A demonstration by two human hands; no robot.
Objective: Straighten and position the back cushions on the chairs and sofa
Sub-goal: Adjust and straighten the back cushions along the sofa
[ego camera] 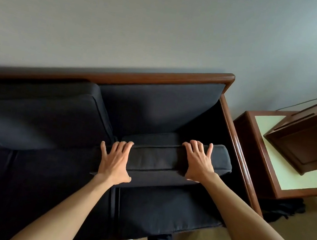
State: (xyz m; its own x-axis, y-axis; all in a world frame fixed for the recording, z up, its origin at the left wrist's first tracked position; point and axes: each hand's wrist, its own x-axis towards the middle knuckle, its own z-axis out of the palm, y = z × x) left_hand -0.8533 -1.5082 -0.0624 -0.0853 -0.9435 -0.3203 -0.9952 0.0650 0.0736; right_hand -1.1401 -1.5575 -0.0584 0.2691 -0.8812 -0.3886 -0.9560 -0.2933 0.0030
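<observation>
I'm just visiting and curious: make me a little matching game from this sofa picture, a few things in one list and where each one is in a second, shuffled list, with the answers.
Things:
1. loose cushion
2. upright cushion
3. side table
4. wooden rail

Places:
A. along the top of the sofa back
B. lying flat on the seat under both hands
C. to the right of the sofa
D. leaning against the sofa back, on the left

Pairs: 1-B, 2-D, 3-C, 4-A
</observation>
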